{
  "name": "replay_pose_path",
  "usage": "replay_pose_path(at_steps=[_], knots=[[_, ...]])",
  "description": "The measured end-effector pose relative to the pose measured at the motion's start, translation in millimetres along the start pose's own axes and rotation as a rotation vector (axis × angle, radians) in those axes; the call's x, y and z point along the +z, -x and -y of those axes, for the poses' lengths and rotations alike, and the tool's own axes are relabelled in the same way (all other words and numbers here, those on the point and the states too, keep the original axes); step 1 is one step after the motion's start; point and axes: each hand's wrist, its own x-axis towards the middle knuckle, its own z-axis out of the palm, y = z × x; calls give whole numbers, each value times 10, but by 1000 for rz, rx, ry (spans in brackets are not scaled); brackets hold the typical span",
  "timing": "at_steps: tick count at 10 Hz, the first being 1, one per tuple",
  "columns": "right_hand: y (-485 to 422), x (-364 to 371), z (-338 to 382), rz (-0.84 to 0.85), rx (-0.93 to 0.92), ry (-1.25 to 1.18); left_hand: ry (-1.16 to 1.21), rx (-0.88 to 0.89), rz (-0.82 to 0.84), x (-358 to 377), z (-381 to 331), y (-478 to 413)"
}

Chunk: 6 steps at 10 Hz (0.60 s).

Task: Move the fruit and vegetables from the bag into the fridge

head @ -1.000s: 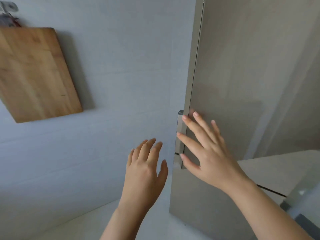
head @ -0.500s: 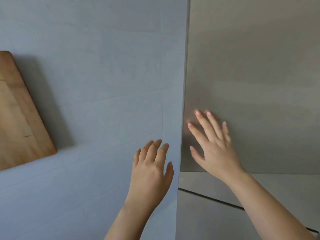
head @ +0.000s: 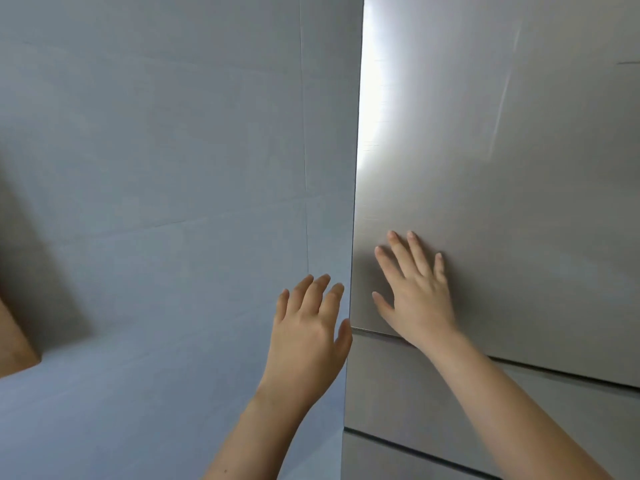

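**Right hand flat on the fridge door**

Here's the fridge [head: 502, 168], filling the right half of the view: a brushed grey door, with a bright streak of glare running down its left edge. The right hand [head: 417, 303] is planted on that door, low and close to the left edge. Its grip is wide open: fingers [head: 401, 254] straight and spread, pointing up, thumb out to the left, palm against the metal. Nothing is held, just a flat press on the panel.

The heel of that hand sits right on the thin dark seam [head: 554, 370] where the door meets the lower panel [head: 398, 386]. A second seam crosses the fridge front further down.

Over to the left hand [head: 308, 337]. It's raised just beside the fridge's left edge, in front of the pale grey tiled wall [head: 156, 168]. That grip is open too, the fingers loosely straight and pointing up, with nothing in it. The thumb is very near the corner of the fridge; whether it actually touches, or whether the palm meets the wall, I can't tell from this angle.

At the far left edge, a corner of a wooden board [head: 14, 344] pokes in against the wall, with its shadow just above it.
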Motion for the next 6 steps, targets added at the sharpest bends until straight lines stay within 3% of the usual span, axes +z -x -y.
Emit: replay_pose_path(at_steps=[4, 6], knots=[[-84, 54, 180, -90, 65, -105, -57, -103, 12, 116, 179, -42], [-193, 48, 570, -148, -95, -246, -264, -174, -37, -146, 394, 72]])
